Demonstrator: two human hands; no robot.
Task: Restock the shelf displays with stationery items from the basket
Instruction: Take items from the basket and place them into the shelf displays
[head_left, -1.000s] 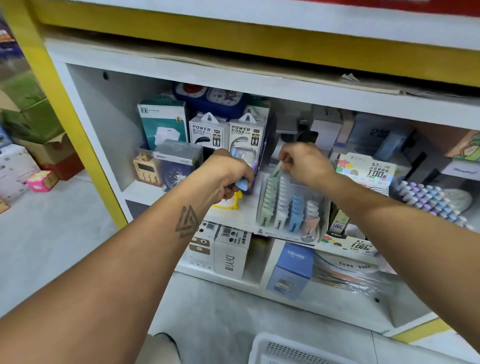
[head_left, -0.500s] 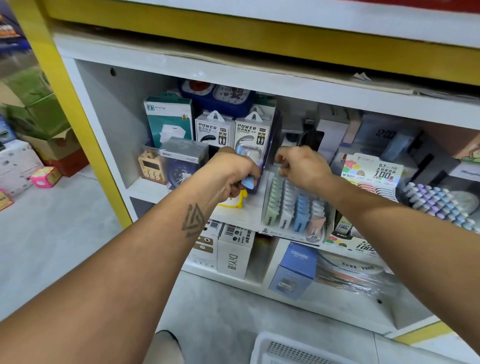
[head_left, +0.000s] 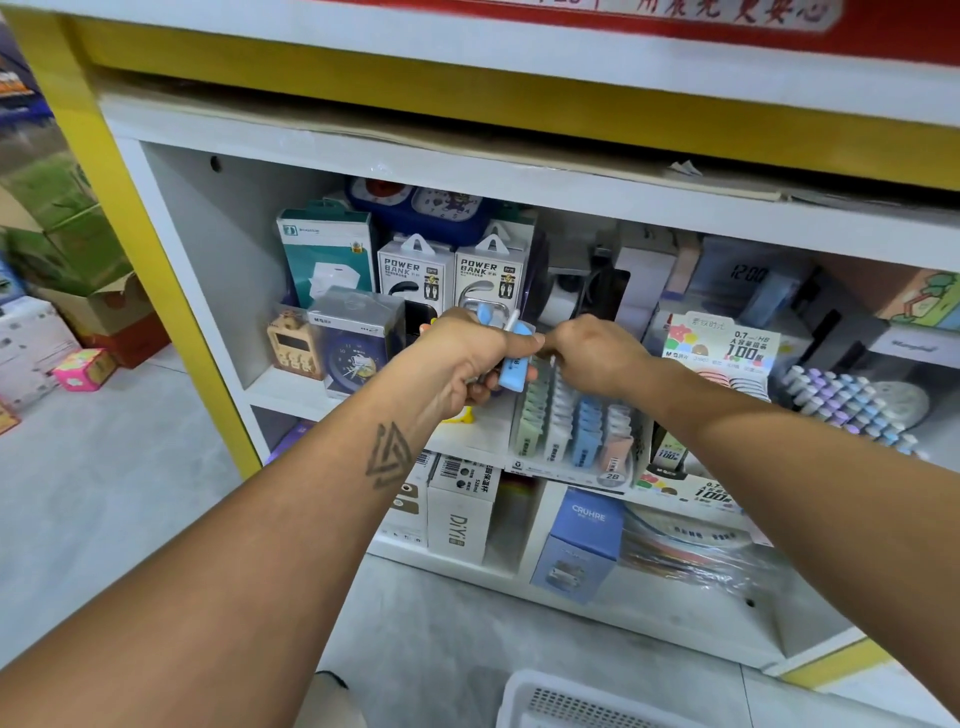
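My left hand (head_left: 462, 358) grips a small bunch of pastel stationery packs (head_left: 511, 364), blue ones showing past my fingers. My right hand (head_left: 597, 353) is just to the right of it, fingers curled at the back of a clear display tray (head_left: 571, 470); what it pinches is hidden. The tray sits on the middle shelf and holds rows of green, white, blue and pink packs (head_left: 576, 421). The white basket (head_left: 561, 701) shows only its rim at the bottom edge.
Power bank boxes (head_left: 452, 275), clocks (head_left: 353, 343) and a teal box (head_left: 327, 249) fill the shelf's left side. A lead refill display (head_left: 722, 343) and pastel pens (head_left: 852, 405) stand to the right. Boxes (head_left: 467, 509) sit on the lower shelf. Cartons (head_left: 78, 306) are on the floor at left.
My right hand has drawn left and up from the tray toward my left hand, so the two now nearly touch. The left hand has tilted, showing more of the blue packs.
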